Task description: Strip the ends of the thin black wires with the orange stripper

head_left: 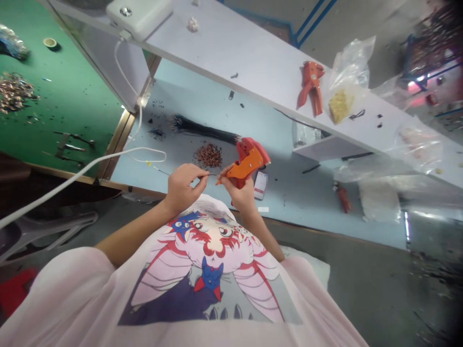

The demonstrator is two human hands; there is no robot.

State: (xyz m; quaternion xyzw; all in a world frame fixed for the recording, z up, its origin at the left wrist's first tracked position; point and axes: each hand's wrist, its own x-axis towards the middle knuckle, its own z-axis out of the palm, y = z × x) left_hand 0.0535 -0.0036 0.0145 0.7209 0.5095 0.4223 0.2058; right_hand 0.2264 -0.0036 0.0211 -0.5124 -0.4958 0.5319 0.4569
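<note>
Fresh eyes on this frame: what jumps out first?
Likely the orange-and-red wire stripper in the person's right grip, mid-frame above the shirt's big cartoon print. Next, the black wire bundle on the pale blue tabletop, with a heap of copper-coloured scraps just in front. A second, red stripper lies on the white shelf, upper right.

Orange over red on the wire stripper I'm watching at centre! Black wire bundle at eleven, coppery scraps at ten, pale-blue tabletop beneath. Farther towards ten, I've got a green table; two o'clock, yellow pieces. Six: pale-pink shirt, cartoon print in red, blue, grey!
</note>
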